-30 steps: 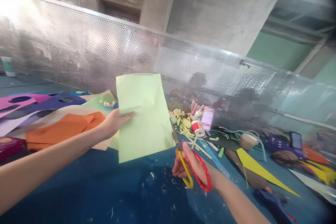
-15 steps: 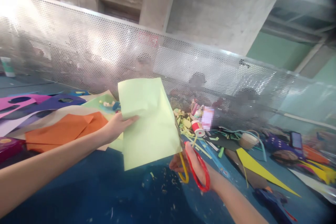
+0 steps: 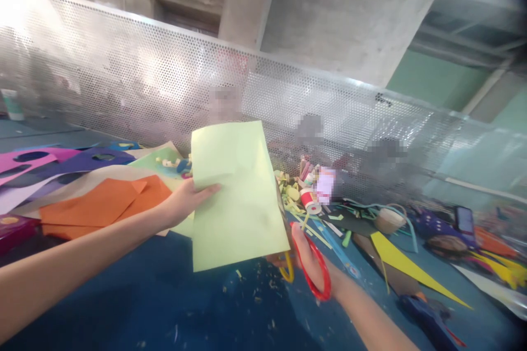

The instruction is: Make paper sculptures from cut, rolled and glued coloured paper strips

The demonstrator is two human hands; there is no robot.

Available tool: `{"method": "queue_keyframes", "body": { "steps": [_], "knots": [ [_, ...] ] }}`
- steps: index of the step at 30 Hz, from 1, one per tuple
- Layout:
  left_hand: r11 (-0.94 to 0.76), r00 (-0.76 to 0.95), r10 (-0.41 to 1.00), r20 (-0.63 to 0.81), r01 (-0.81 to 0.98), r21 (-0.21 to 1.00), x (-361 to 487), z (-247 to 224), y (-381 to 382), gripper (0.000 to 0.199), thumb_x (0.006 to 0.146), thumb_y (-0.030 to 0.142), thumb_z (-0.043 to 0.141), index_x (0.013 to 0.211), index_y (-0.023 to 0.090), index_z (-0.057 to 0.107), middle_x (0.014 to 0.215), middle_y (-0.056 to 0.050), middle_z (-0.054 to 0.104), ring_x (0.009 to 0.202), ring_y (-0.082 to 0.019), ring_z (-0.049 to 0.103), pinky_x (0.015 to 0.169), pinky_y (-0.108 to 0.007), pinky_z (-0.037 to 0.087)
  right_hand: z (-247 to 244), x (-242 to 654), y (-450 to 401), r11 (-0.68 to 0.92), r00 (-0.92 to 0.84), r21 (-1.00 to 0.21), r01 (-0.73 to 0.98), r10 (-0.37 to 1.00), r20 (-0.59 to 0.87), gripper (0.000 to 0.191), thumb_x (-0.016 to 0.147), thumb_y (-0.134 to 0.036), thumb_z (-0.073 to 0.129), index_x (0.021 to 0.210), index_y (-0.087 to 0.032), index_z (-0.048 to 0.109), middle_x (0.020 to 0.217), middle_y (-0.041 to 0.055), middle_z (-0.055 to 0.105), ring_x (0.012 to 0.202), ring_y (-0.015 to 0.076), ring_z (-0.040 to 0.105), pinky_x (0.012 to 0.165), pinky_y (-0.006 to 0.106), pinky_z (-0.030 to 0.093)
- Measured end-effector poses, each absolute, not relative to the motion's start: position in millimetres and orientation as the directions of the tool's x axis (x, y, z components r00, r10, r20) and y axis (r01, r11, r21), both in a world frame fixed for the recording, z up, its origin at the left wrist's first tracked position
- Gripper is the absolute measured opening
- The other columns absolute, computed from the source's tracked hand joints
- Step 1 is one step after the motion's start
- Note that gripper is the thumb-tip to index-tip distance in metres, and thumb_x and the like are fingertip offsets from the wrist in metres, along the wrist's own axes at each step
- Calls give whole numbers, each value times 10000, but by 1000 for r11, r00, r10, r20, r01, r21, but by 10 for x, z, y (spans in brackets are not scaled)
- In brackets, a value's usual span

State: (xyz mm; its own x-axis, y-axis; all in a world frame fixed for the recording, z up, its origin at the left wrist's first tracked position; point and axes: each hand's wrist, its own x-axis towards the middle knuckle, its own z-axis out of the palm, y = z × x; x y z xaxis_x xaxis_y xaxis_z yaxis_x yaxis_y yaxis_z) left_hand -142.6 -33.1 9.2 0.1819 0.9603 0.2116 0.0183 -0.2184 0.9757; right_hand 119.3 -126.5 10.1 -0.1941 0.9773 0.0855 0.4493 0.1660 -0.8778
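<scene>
A pale green sheet [image 3: 239, 203] is raised above the blue table, pinched at its left edge by my left hand [image 3: 191, 197], with the thumb on the front and the fingers behind. At the sheet's lower right, my right hand [image 3: 308, 258] holds scissors [image 3: 323, 279] with one red and one yellow handle loop. The sheet covers part of the yellow loop and some of my right fingers. The blades run along or behind the sheet's right edge and are mostly hidden.
Orange sheets [image 3: 99, 203] and purple cut sheets lie at left. Yellow-green scraps [image 3: 290, 192], a red and white roll [image 3: 310, 201] and a blue ruler [image 3: 337, 247] are right of centre. A yellow piece [image 3: 411, 266] lies farther right. A perforated metal screen [image 3: 164, 77] stands behind.
The green sheet and my left hand have shifted slightly to the right. More of the yellow loop and my right fingers is now covered by the sheet.
</scene>
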Motion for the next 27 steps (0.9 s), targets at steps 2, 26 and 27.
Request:
{"method": "queue_keyframes", "body": {
  "steps": [2,26,27],
  "knots": [
    [-184,187,965,185,-22,983,-1418,102,-350,364,719,421,627,1019,214,631,1033,-62,687,882,-271,659,725,-360,554,99,1189,-1268,158,-196,-883,442,978,78,580,799,-684,270,896,-241,631,755,77,684,839,276,637,727,417,500],
    [-112,231,962,143,-140,984,-1390,152,-415,424,730,413,633,1091,195,588,1084,-86,664,900,-261,656,752,-361,553,-22,1182,-1264,128,-184,-913,387,981,60,627,856,-636,163,479,-211,428,413,-13,402,375,134,473,435,280,415],
    [-109,230,963,139,-137,985,-1390,159,-421,429,729,412,634,1093,191,587,1085,-87,664,901,-260,656,752,-360,553,-41,1187,-1260,124,-180,-911,392,982,56,630,858,-633,161,474,-208,425,405,-15,400,367,130,470,429,275,408]
  ]
}}
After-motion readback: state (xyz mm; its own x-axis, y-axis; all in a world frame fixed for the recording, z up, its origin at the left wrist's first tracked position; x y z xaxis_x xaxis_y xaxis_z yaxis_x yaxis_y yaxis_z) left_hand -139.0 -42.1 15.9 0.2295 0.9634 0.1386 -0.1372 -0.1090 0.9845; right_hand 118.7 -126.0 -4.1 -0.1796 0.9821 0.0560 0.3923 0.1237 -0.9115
